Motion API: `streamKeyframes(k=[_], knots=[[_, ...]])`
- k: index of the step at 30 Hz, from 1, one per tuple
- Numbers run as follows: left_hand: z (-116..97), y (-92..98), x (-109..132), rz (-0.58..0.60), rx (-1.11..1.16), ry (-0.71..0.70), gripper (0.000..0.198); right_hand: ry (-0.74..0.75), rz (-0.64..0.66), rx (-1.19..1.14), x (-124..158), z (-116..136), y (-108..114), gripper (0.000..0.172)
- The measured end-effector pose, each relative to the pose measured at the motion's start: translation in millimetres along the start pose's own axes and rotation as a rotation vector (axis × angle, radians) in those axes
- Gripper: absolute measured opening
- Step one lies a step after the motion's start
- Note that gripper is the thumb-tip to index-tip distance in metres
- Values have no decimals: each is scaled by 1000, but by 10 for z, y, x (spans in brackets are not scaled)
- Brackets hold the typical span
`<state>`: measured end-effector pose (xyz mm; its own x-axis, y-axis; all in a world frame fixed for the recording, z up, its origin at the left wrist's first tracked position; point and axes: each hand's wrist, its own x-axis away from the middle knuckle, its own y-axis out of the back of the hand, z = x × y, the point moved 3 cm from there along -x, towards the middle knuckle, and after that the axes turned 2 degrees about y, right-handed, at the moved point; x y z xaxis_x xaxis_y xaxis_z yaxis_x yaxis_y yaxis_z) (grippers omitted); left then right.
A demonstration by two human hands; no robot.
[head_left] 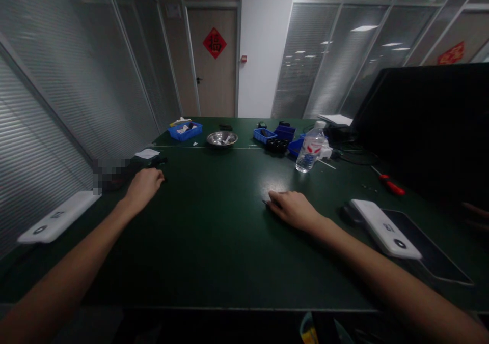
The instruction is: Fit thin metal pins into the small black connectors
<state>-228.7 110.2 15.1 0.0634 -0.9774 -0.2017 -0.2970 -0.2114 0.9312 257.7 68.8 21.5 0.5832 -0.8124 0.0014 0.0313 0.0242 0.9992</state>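
Observation:
My left hand [144,186] is over the left side of the green table [214,242], its fingers curled together. A dark bit shows at its fingertips, too small to name. Just beyond it lie a dark item [158,161] and a white sheet of paper [147,153]. Nearer the middle right, my right hand [292,209] rests low at the tabletop with its fingers closed. A small dark, thin tip [265,202] sticks out from them; the rest is hidden by the hand. Past the right hand a clear water bottle [309,150] stands upright.
At the back are a metal bowl [222,145] with small pieces, a blue tray [185,133] and several blue bins [265,136]. On the right lie a red-handled screwdriver [392,185], a white device [385,228] and a large black monitor [428,130]. Another white device [59,217] sits far left.

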Motion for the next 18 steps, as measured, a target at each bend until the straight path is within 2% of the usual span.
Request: streamKeyframes(k=[5, 12, 18], knots=[[-13, -8, -26, -11, -151, -72, 21, -8, 8, -6, 3, 1, -2, 24], [75, -60, -31, -26, -136, -83, 21, -8, 2, -26, 3, 1, 1, 25], [142, -61, -33, -2, -81, -36, 21, -15, 1, -54, 11, 16, 24, 23]])
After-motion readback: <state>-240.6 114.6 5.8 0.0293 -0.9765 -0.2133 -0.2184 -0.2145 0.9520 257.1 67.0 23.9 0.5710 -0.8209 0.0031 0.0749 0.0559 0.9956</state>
